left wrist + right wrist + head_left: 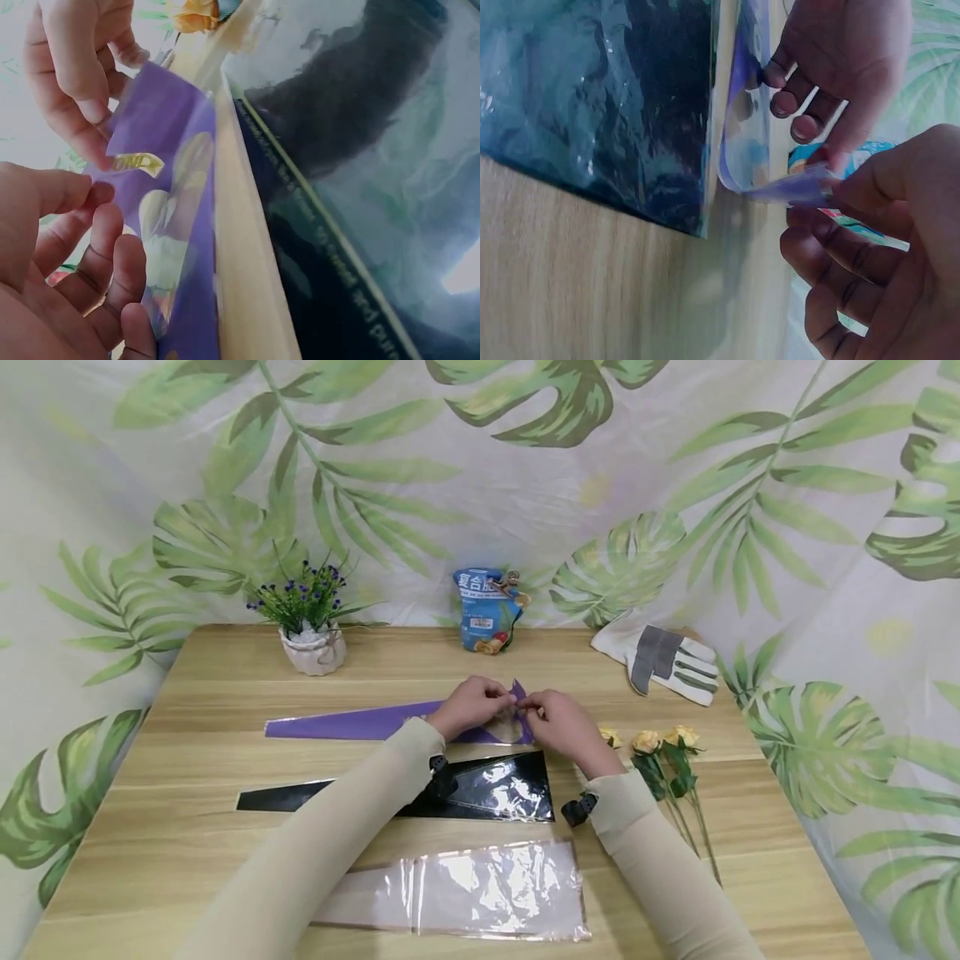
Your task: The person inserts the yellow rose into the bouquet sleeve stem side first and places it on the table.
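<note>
A long, tapered purple flower sleeve [360, 722] lies across the table, its wide end lifted between both hands. My left hand [472, 703] pinches the sleeve's edge between thumb and forefinger. Close beside it, my right hand [562, 727] pinches the corner of the same end. In the left wrist view, the sleeve [199, 262] shows clear heart-shaped windows and gold lettering. The right wrist view has the purple film [799, 187] bent up into the fingertips of the right hand [907, 240], with the left hand [847, 60] above.
Nearer me lie a black sleeve [517, 785] and a clear sleeve [495, 893]. Yellow roses [647, 742] on long stems are beside the right forearm. Along the back stand a potted plant [313, 652] and a blue bag [480, 614]; a work glove [675, 664] lies at back right.
</note>
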`<state>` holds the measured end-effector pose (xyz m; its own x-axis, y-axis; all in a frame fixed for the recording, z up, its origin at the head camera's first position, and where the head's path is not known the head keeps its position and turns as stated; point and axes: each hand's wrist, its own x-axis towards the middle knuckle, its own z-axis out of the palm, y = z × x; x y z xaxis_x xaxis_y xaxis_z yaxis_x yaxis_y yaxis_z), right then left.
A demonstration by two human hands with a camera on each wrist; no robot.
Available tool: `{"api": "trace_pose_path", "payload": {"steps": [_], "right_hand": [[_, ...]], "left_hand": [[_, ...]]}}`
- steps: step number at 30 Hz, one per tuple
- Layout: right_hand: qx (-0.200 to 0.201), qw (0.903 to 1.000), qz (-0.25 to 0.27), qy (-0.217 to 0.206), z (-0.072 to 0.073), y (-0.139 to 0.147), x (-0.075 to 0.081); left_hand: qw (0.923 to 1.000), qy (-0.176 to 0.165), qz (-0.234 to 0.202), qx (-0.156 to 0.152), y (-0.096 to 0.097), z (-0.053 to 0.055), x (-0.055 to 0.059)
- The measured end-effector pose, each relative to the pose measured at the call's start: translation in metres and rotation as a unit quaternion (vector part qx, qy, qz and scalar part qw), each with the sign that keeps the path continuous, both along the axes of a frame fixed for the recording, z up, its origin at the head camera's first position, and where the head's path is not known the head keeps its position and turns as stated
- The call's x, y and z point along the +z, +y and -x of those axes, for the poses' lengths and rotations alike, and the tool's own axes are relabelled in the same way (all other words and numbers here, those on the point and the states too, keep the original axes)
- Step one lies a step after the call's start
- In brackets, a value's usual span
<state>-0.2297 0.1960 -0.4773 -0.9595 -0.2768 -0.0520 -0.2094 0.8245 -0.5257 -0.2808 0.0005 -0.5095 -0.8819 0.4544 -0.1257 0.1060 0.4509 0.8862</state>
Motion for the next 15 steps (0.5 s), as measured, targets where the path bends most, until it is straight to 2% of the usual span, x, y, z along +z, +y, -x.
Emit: {"api": "trace_pose_path", "payload": {"steps": [3,6,8,11,13,15], "right_hand": [[-0.011,0.9990,0.044,-0.004,-0.013,0.015,0.006],[-0.052,0.9932,0.104,-0.007,-0.035,0.042,0.019],[-0.082,0.9883,0.128,0.007,-0.053,0.066,0.028],[-0.113,0.9864,0.118,0.020,-0.080,0.105,0.034],[-0.118,0.9883,0.097,0.005,-0.095,0.124,0.031],[-0.108,0.9914,0.068,-0.029,-0.106,0.134,0.024]], "left_hand": [[0.9994,0.027,0.023,0.000,0.002,-0.001,-0.001],[0.9971,0.054,0.054,-0.001,0.000,-0.001,0.001],[0.9940,0.076,0.079,-0.003,-0.001,-0.001,0.003],[0.9857,0.113,0.125,-0.011,0.001,-0.002,0.004],[0.9787,0.139,0.151,-0.014,0.004,-0.004,0.005],[0.9700,0.167,0.176,-0.018,0.006,-0.005,0.005]]}}
